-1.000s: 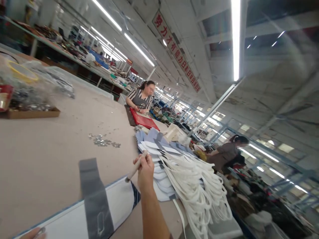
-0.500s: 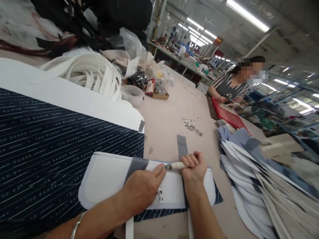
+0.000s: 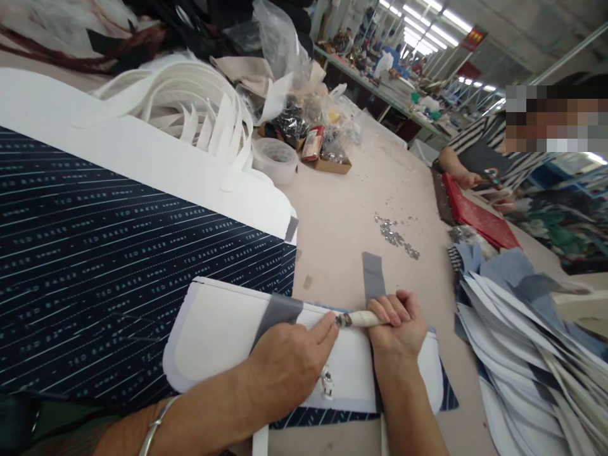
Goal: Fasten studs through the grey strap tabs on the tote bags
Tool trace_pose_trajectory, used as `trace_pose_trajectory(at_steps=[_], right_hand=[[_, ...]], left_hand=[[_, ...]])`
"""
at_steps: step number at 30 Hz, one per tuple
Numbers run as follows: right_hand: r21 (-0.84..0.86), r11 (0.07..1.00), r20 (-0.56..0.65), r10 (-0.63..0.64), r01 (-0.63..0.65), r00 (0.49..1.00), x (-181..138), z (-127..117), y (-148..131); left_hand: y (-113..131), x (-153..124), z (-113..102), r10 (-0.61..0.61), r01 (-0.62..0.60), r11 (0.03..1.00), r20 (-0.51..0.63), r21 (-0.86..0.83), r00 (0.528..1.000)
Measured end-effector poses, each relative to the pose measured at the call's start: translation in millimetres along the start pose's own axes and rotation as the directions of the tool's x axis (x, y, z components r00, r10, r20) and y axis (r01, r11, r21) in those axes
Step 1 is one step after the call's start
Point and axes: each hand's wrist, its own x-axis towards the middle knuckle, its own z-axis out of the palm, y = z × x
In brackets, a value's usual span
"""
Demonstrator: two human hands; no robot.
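Note:
A white panel with rounded corners (image 3: 218, 335) lies in front of me, crossed by grey straps. My right hand (image 3: 399, 326) is closed around a tool handle wrapped in pale tape (image 3: 365, 318), near the right-hand grey strap (image 3: 373, 273). The tool's metal end points left; its kind cannot be made out. My left hand (image 3: 289, 354) rests over the panel, fingers stretched out, their tips touching the metal end. Its thumb is hidden. Below these fingers a small silver metal fitting (image 3: 327, 383) shows on the panel.
Dark striped printed fabric (image 3: 118, 253) spreads left, under a white sheet (image 3: 156, 152). White strips (image 3: 209, 107), a tape roll (image 3: 275, 159) and a small carton (image 3: 332, 164) stand behind. Small metal pieces (image 3: 396, 237) lie scattered. White panels (image 3: 503, 354) pile up right; a co-worker (image 3: 494, 145) sits beyond.
My view has turned, so the scene sits further right in the picture. Both hands and the tool keep about the same place on the panel.

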Motion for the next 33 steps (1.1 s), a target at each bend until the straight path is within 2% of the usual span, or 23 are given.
trace_pose_trajectory(at_steps=[6,15,19,22,24,29,33], right_hand=[[0.068,0.997,-0.011,0.033,-0.033,0.999,-2,-2,0],[-0.029,0.999,0.03,-0.02,0.021,0.999,-1,6,1],[-0.117,0.987,0.145,-0.095,0.112,0.985,-13,29,3],[-0.21,0.961,0.31,-0.108,0.179,0.944,-24,46,4],[-0.247,0.945,0.371,-0.11,0.212,0.922,-27,51,3],[-0.215,0.95,0.272,-0.164,0.226,0.948,-25,43,-2],[-0.254,0.927,0.315,-0.19,0.275,0.93,-27,42,-1]], left_hand=[[0,-1,2,0.002,-0.002,1.0,-0.005,-0.024,1.0],[0,0,2,0.01,-0.01,1.0,0.006,-0.029,1.0],[0,1,-1,0.007,-0.006,1.0,0.026,-0.026,1.0],[0,2,-5,0.009,-0.009,1.0,0.033,-0.013,0.999],[0,2,-7,0.014,-0.014,1.0,0.036,-0.011,0.999],[-2,1,-7,0.023,-0.023,0.999,0.014,-0.023,1.0],[-1,0,-5,0.019,-0.019,1.0,0.005,-0.02,1.0]])
